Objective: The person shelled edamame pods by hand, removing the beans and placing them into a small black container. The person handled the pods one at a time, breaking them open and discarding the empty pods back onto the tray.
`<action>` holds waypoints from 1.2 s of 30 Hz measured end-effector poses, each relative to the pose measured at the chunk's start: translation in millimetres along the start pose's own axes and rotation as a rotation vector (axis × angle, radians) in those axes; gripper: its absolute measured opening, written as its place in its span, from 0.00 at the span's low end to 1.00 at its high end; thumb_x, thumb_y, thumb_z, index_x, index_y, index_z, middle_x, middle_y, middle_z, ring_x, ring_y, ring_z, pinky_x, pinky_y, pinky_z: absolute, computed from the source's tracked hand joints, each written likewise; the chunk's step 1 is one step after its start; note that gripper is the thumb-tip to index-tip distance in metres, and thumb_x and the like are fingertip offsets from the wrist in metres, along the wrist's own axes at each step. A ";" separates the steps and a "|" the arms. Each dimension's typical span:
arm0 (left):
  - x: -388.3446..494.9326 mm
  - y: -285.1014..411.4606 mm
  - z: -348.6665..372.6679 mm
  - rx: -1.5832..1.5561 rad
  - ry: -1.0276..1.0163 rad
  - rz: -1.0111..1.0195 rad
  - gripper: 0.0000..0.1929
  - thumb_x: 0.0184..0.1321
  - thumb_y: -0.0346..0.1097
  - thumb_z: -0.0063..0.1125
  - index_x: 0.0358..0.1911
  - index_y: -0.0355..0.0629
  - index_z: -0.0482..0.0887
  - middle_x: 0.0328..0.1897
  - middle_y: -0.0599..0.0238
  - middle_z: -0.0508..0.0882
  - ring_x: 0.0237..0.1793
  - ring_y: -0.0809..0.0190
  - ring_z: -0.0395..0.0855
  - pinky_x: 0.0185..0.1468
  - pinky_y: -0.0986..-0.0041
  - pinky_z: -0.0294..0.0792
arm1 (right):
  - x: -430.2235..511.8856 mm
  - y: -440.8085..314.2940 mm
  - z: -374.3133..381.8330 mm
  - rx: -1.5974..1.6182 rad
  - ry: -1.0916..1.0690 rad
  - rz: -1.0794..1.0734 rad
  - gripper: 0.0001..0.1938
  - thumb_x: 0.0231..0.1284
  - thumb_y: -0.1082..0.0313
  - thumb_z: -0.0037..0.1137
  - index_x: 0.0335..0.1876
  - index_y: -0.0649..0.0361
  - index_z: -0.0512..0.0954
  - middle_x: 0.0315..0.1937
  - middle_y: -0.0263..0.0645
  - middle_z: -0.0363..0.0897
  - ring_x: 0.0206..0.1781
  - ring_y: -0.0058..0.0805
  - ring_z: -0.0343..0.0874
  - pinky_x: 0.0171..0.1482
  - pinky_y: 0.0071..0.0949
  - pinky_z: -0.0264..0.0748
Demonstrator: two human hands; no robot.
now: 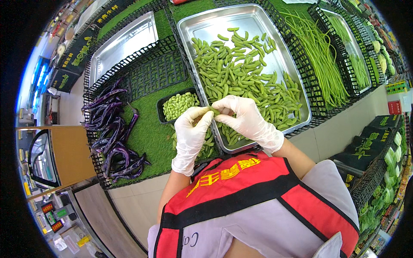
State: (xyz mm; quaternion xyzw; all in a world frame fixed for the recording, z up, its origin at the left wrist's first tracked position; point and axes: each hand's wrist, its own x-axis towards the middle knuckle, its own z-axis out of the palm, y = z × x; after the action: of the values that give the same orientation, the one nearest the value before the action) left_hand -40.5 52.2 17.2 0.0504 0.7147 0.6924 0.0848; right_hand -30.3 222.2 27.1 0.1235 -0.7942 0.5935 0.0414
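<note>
My left hand (194,129) and my right hand (243,117), both in thin whitish gloves, meet over the near left edge of a steel tray (301,96). Between their fingertips is a green soybean pod (213,110), gripped from both sides. Many unshelled soybean pods (238,74) lie loose in the tray. Just beyond my left hand, a small black container (160,111) is filled with shelled green beans (180,104). Green pods or hulls (208,146) lie on the mat below, partly hidden by my left hand.
Purple eggplants (113,138) lie at the left on green artificial turf (151,145). Behind them are black plastic crates (158,72) and another steel tray (122,45). Long green yardlong beans (317,58) fill a crate right of the pods. More vegetables stand at the far right.
</note>
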 end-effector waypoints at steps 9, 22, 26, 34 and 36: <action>-7.9 2.0 -7.6 -0.061 -0.056 -0.080 0.06 0.54 0.25 0.61 0.34 0.32 0.83 0.29 0.68 0.81 0.28 0.74 0.76 0.33 0.84 0.68 | 0.4 2.8 2.0 -0.231 -0.043 -0.209 0.09 0.46 0.76 0.61 0.36 0.60 0.78 0.28 0.39 0.76 0.29 0.32 0.78 0.32 0.26 0.72; -14.0 5.3 -1.5 -0.086 0.083 -0.122 0.01 0.54 0.24 0.56 0.29 0.34 0.81 0.21 0.72 0.78 0.19 0.77 0.71 0.23 0.85 0.62 | -0.7 -6.4 13.3 -0.288 -0.057 -0.193 0.08 0.43 0.75 0.62 0.30 0.61 0.74 0.25 0.40 0.74 0.29 0.38 0.77 0.31 0.30 0.72; -14.2 6.6 -4.1 -0.092 0.096 -0.134 0.01 0.53 0.24 0.57 0.29 0.35 0.81 0.21 0.74 0.78 0.19 0.78 0.70 0.23 0.86 0.61 | 0.8 -4.1 12.7 -0.039 -0.100 0.010 0.08 0.43 0.75 0.63 0.30 0.63 0.75 0.24 0.40 0.77 0.28 0.32 0.80 0.32 0.27 0.75; -14.6 6.8 -10.3 -0.194 0.065 -0.212 0.02 0.52 0.25 0.58 0.28 0.34 0.81 0.19 0.72 0.78 0.17 0.77 0.71 0.21 0.85 0.61 | 12.1 19.8 0.8 0.687 -0.353 0.515 0.08 0.51 0.71 0.62 0.34 0.65 0.78 0.26 0.38 0.80 0.28 0.23 0.80 0.33 0.21 0.79; -15.1 4.8 -11.8 -0.220 0.055 -0.230 0.02 0.52 0.25 0.59 0.28 0.34 0.82 0.19 0.72 0.79 0.17 0.77 0.71 0.21 0.85 0.62 | 10.9 23.9 6.1 0.847 -0.324 0.610 0.08 0.52 0.69 0.61 0.35 0.65 0.78 0.26 0.37 0.80 0.27 0.23 0.80 0.32 0.21 0.78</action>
State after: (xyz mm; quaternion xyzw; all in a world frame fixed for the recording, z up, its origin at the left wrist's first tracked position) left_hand -28.1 37.9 23.1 -0.0604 0.6378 0.7532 0.1492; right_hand -46.2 221.2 5.3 -0.0169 -0.4818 0.8199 -0.3087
